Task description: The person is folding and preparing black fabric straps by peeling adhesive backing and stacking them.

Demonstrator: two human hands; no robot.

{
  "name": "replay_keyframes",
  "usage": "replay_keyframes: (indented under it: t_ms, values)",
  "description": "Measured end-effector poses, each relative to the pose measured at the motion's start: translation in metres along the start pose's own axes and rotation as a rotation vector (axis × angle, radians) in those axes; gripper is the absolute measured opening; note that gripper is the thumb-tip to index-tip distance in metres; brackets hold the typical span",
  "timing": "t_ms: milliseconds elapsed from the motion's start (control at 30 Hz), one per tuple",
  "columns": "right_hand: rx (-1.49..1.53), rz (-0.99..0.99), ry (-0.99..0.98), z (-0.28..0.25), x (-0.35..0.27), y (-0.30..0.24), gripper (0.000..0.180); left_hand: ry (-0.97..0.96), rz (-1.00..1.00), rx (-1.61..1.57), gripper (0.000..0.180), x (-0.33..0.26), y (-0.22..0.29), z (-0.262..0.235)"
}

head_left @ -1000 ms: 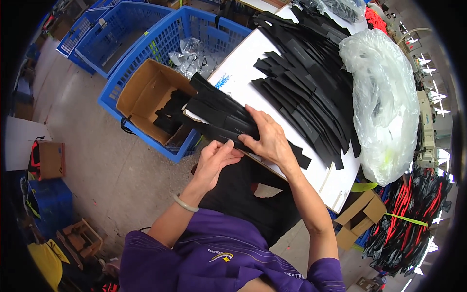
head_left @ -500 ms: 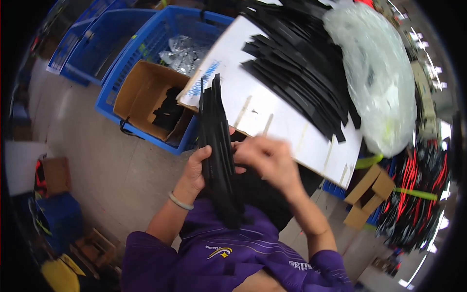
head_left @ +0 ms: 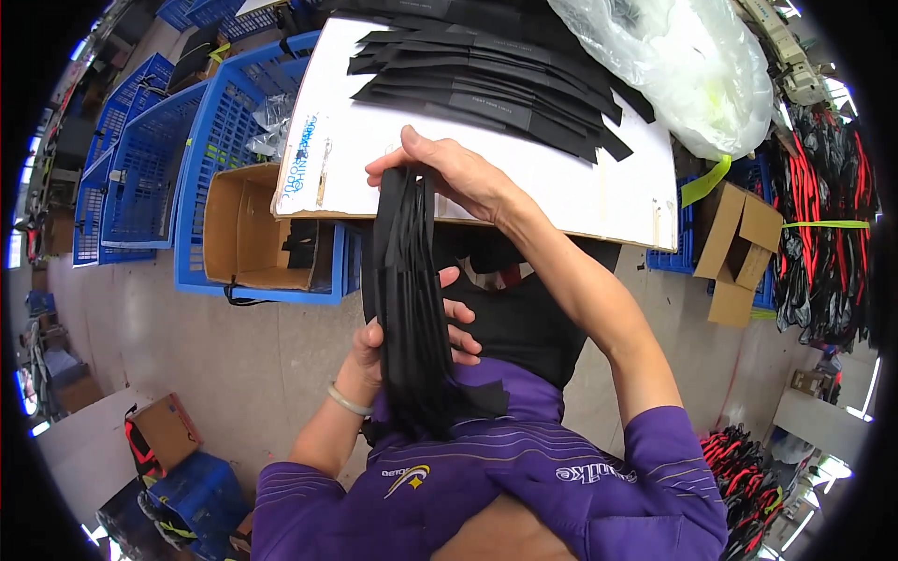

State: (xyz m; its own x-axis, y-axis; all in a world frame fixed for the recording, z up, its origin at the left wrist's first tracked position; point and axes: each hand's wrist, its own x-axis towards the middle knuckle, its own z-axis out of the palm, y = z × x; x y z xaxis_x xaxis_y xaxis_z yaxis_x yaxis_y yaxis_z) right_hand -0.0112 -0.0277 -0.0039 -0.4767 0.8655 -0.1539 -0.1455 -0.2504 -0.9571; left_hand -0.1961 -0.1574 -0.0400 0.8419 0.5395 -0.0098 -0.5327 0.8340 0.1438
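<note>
Head view: a bundle of black straps (head_left: 409, 299) stands nearly upright in the centre of the frame, running from just below the white board (head_left: 374, 150) down to the person's purple shirt (head_left: 486, 477). The right hand (head_left: 449, 173) is closed over the bundle's top end, fingers curled round it at the board's lower edge. The left hand (head_left: 412, 341) is wrapped round the middle of the bundle from behind, with fingertips showing on the right side of the straps, so both hands are clamped on the same stack.

More black straps lie fanned in a loose pile (head_left: 486, 84) on the upper part of the board, well apart from the held bundle. A clear plastic bag (head_left: 692, 65) sits at the upper right. An open cardboard box (head_left: 253, 229) with a few black pieces inside rests in a blue crate (head_left: 210, 150) at the left, just beside the board.

To square the stack well, I judge that the ends should be tapped level while the middle grip stays firm. The lower ends splay near the shirt, so loose straps could slip out there.
</note>
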Motion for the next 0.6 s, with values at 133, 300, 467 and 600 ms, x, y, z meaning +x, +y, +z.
replay_keyframes:
  t_ms: [133, 300, 467, 600]
  values:
    - [-0.113, -0.227, 0.241, 0.002, -0.006, -0.005, 0.053, -0.061, -0.044, 0.038, 0.109, 0.011, 0.008, -0.003]
    - [-0.612, -0.605, 0.357, -0.003, -0.059, -0.032, 0.013, -0.089, -0.045, 0.088, 0.109, 0.031, 0.014, 0.006]
    - [-0.794, -0.594, 0.46, -0.006, -0.078, -0.031, 0.019, -0.127, -0.05, 0.014, 0.109, 0.038, 0.011, 0.009]
    - [-0.769, -0.577, 0.463, -0.009, -0.085, -0.032, 0.021, -0.131, -0.057, 0.021, 0.109, 0.042, 0.011, 0.013]
